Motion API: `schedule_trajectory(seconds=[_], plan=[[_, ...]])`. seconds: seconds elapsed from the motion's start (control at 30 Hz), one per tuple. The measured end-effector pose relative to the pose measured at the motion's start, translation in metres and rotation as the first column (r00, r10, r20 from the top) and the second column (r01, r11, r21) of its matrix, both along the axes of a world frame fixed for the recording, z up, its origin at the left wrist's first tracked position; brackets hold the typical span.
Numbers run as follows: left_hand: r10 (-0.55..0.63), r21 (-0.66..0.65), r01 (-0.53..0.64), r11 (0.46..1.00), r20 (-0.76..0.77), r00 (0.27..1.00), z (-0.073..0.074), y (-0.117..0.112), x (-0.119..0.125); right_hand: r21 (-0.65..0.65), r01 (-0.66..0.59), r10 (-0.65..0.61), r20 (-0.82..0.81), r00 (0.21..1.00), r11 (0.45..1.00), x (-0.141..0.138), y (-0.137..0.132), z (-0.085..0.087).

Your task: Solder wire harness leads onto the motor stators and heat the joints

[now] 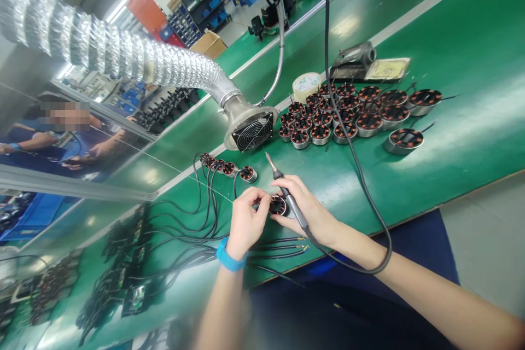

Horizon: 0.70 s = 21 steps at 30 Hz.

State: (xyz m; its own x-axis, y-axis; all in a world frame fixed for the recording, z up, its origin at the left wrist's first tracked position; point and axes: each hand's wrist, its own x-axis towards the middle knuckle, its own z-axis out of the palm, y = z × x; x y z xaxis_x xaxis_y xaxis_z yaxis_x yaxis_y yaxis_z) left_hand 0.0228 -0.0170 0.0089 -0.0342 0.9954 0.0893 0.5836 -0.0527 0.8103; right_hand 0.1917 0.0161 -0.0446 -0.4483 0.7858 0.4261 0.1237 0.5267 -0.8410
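My right hand (308, 209) holds a soldering iron (292, 197) with its tip pointing up and away. The thumb and fingers of the same hand also steady a small round motor stator (279, 206) with copper windings. My left hand (249, 220), with a blue band on its wrist, is closed in a pinch at the stator's left edge. Whatever lies between those fingertips is hidden. Just beyond the hands stands a short row of stators with black cables, the nearest stator (248, 174) apart from the others.
A fume extractor (253, 130) on a silver duct hangs ahead of the hands. Several stators (322, 134) stand grouped at the right, near a tape roll (307, 86) and an iron holder (353, 63). Black cables (205, 224) cross the green bench. Another person (74, 136) is at the left.
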Motion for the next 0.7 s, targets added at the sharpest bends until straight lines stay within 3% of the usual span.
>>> schedule_trajectory(seconds=[0.3, 0.37, 0.57, 0.7], plan=[[0.124, -0.066, -0.116, 0.991, 0.134, 0.983, -0.003, -0.006, -0.006, 0.149, 0.128, -0.119, -0.069, 0.99, 0.981, 0.0, 0.004, -0.003], [0.129, -0.084, -0.119, 0.989, 0.13, 0.983, -0.008, -0.008, -0.01, 0.145, 0.105, -0.101, -0.034, 0.994, 0.984, 0.001, 0.005, -0.004], [0.114, -0.299, -0.042, 0.953, 0.23, 0.967, -0.015, -0.002, -0.021, 0.115, 0.017, -0.022, 0.041, 0.999, 0.993, 0.001, 0.005, -0.008], [0.054, -0.181, -0.01, 0.983, 0.24, 0.969, -0.014, 0.012, -0.019, 0.122, -0.004, -0.002, 0.047, 0.999, 0.993, 0.0, 0.005, -0.009]])
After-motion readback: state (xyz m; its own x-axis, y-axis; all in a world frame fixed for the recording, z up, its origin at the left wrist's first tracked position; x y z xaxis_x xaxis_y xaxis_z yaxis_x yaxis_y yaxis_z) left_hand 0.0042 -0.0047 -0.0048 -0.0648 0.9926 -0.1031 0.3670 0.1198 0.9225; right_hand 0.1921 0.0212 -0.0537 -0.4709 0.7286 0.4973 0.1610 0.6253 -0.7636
